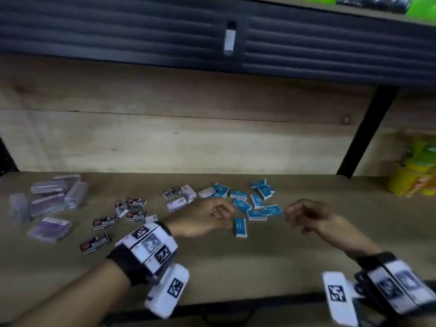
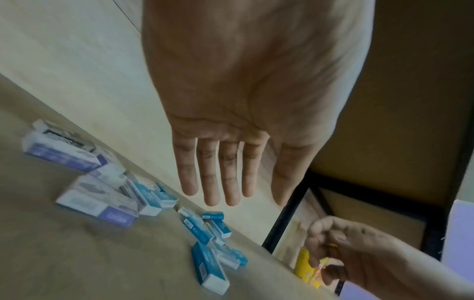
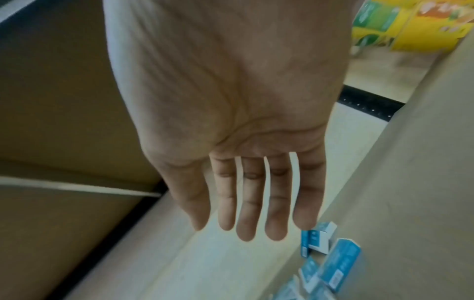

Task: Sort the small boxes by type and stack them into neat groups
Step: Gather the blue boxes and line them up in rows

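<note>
boxes lie scattered unsorted on the wooden surface (image 1: 236, 267): blue boxes (image 1: 256, 201) between my hands, black boxes (image 1: 122, 213) and purple-white boxes (image 1: 181, 197) to the left. my left hand (image 1: 203, 218) and right hand (image 1: 306, 215) hover just above them, fingers loose, holding nothing.

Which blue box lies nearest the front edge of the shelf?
The lone blue box lying flat just below and between the hands. It sits apart from the scattered blue cluster behind it, closer to the camera than any other blue one.
</note>
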{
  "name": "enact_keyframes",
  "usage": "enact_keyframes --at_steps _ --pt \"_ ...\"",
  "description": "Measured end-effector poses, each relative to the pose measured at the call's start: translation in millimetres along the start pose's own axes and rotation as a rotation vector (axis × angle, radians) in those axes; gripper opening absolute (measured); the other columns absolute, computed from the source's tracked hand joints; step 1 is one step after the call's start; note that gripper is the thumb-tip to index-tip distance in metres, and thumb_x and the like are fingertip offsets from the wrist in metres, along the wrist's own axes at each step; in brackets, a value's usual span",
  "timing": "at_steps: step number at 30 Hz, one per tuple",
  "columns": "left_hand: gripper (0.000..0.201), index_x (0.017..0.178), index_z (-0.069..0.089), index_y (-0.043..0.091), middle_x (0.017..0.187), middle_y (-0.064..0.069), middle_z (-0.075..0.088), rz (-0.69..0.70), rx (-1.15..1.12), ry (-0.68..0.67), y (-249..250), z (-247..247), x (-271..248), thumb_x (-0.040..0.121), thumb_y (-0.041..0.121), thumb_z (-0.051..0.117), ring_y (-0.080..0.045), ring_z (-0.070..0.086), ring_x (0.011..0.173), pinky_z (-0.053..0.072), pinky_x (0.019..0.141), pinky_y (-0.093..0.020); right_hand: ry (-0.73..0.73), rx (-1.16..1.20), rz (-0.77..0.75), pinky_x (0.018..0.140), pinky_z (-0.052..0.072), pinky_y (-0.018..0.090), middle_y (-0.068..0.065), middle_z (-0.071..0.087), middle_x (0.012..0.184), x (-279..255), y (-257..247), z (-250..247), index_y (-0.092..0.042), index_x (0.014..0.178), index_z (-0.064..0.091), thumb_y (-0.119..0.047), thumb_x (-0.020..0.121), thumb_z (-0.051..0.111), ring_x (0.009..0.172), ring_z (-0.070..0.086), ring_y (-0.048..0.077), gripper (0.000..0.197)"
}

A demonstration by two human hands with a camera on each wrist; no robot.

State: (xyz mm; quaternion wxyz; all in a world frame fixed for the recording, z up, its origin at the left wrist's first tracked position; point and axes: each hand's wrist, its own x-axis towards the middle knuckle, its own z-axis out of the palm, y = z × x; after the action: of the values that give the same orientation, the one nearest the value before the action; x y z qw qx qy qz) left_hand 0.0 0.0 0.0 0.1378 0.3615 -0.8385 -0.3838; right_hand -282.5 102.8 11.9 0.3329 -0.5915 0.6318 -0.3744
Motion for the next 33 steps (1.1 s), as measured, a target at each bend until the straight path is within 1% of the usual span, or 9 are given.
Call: enact_keyframes --at_steps 2,5,7,10,12,16,18,27,33 --pt "0.034 0.112 0.058 0.032 0.111 0.012 0.062 -0.068 0.067 0.012 5 7 18 0.081 0.042 0.07 -0.002 0.057 0.091 0.046 0.081 -0.02 -0.019 -0.115 0.01 0.061 0.047 0.013 -0.013 0.071 0.08 22 7 -2 -0.022 0.092 0.068 -0.012 0.089 0.063 0.073 0.064 -0.002 0.012" --pt "0.046 0.119 0.056 0.022 0.113 0.006 0.059 -0.142 0.16 -0.015 6 19 40 0.081 0.041 0.071 -0.012 0.058 0.1 0.046 0.088 -0.026 -0.076 -0.283 -0.013 0.061 0.043 0.005 -0.016 0.069 0.084 58 19 2 -0.029 0.086 0.067 -0.016 0.084 0.069 0.075 0.062 -0.004 0.013" --pt "0.047 0.119 0.056 0.018 0.112 0.003 0.058 -0.182 0.202 -0.045 5 26 50 0.08 0.038 0.072 -0.017 0.058 0.105 0.046 0.091 -0.03 -0.116 -0.355 -0.044 0.067 0.042 0.006 -0.014 0.066 0.09 76 27 6 -0.03 0.085 0.064 -0.017 0.081 0.072 0.08 0.061 0.001 0.016" --pt "0.052 0.119 0.056 0.019 0.115 0.004 0.058 -0.232 0.256 -0.067 4 34 60 0.075 0.04 0.075 -0.016 0.057 0.107 0.047 0.095 -0.033 -0.17 -0.461 -0.052 0.078 0.044 0.011 -0.012 0.063 0.095 95 34 11 -0.025 0.095 0.064 -0.017 0.08 0.074 0.088 0.059 0.004 0.02" --pt "0.056 0.119 0.058 0.019 0.114 0.004 0.06 -0.241 0.287 -0.079 3 37 65 0.072 0.042 0.078 -0.015 0.058 0.104 0.048 0.093 -0.033 -0.197 -0.519 -0.055 0.084 0.045 0.016 -0.009 0.064 0.102 104 37 15 -0.018 0.102 0.065 -0.017 0.079 0.074 0.094 0.06 0.007 0.026" --pt "0.061 0.116 0.06 0.019 0.108 0.004 0.061 -0.225 0.352 -0.105 1 39 74 0.064 0.04 0.084 -0.013 0.058 0.097 0.049 0.083 -0.026 -0.259 -0.654 -0.097 0.085 0.042 0.017 -0.007 0.066 0.11 113 38 21 -0.02 0.108 0.065 -0.025 0.078 0.074 0.099 0.058 0.006 0.032" --pt "0.06 0.114 0.061 0.019 0.105 0.005 0.06 -0.223 0.367 -0.117 1 38 77 0.063 0.037 0.086 -0.013 0.057 0.093 0.05 0.083 -0.027 -0.28 -0.717 -0.123 0.086 0.043 0.018 -0.006 0.066 0.112 115 36 23 -0.019 0.112 0.065 -0.028 0.078 0.073 0.101 0.058 0.007 0.036" --pt "0.055 0.109 0.057 0.02 0.104 0.0 0.065 -0.205 0.353 -0.123 7 34 79 0.063 0.028 0.087 -0.017 0.06 0.092 0.047 0.079 -0.029 -0.366 -0.809 -0.146 0.09 0.05 0.033 -0.001 0.068 0.109 117 30 26 -0.016 0.11 0.069 -0.026 0.078 0.073 0.099 0.061 0.016 0.034" --pt "0.058 0.11 0.051 0.018 0.103 -0.005 0.066 -0.188 0.388 -0.129 12 30 80 0.064 0.01 0.084 -0.021 0.063 0.092 0.054 0.084 -0.039 -0.34 -0.733 -0.13 0.089 0.05 0.033 -0.001 0.065 0.105 114 34 21 -0.017 0.099 0.065 -0.018 0.071 0.078 0.097 0.06 0.016 0.031"
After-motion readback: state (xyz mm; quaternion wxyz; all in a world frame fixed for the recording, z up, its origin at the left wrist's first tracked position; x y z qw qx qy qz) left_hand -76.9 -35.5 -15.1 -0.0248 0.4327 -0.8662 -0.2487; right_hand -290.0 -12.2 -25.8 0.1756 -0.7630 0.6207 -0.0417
